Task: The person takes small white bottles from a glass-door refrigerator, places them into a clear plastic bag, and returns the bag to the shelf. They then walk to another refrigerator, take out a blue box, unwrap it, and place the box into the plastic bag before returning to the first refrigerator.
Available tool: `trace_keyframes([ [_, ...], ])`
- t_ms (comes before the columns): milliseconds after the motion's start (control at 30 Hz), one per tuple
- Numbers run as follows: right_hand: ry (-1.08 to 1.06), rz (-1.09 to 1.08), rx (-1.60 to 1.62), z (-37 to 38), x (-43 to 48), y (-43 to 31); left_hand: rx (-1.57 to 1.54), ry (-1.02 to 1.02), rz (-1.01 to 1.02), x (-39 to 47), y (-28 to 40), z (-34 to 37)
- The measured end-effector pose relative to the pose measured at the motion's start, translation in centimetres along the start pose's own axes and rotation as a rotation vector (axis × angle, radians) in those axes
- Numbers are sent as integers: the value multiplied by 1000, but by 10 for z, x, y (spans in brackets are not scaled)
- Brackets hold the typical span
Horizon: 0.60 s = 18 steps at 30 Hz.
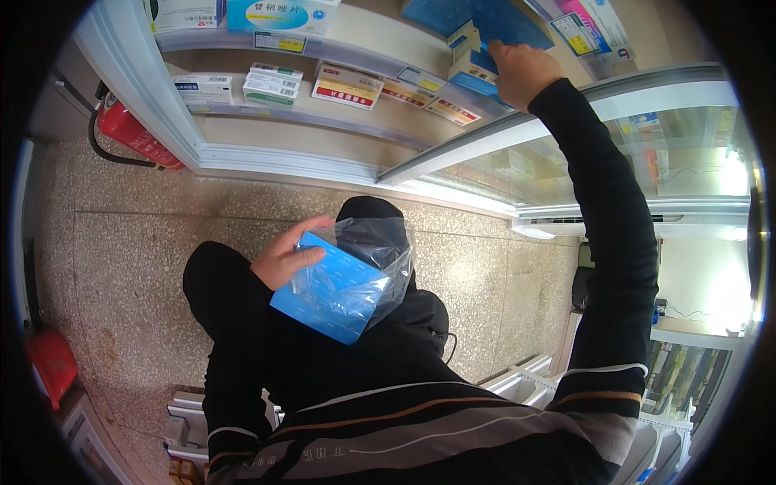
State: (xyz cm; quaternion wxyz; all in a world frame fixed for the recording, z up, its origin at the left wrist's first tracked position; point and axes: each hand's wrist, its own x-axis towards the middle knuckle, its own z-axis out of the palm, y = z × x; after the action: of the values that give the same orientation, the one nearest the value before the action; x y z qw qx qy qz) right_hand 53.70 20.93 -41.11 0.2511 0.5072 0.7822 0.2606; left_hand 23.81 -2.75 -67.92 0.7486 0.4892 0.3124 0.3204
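My left hand (291, 257) holds a flat blue box (336, 291) above my lap, thumb on its top face. Crumpled clear plastic film (391, 260) hangs loosely around the box and past its far edge. My right hand (524, 73) reaches into a shelf of the glass-fronted cabinet. Its fingers are curled against a blue-and-white medicine box (476, 76) at the shelf's front; some fingertips are hidden. Just beyond that hand is a larger dark blue carton (479, 18), cut off by the picture's top.
Medicine boxes (347, 85) line the lower shelf. A sliding glass door (485, 163) runs below my right forearm. Left of the cabinet frame (163, 103) stands a red fire extinguisher (133, 130). White open drawers (530, 385) are behind me, over a speckled floor (473, 285).
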Motion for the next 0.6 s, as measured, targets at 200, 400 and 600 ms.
trace_keyframes([
  [200,-37,119,-70,17,-1,-3,-28,-13,-30,-2,4,1],
  [400,491,-45,441,11,7,-56,28,-8,34,5,-3,1],
  [600,531,392,1170,32,102,-96,63,-12,-5,4,1,4],
])
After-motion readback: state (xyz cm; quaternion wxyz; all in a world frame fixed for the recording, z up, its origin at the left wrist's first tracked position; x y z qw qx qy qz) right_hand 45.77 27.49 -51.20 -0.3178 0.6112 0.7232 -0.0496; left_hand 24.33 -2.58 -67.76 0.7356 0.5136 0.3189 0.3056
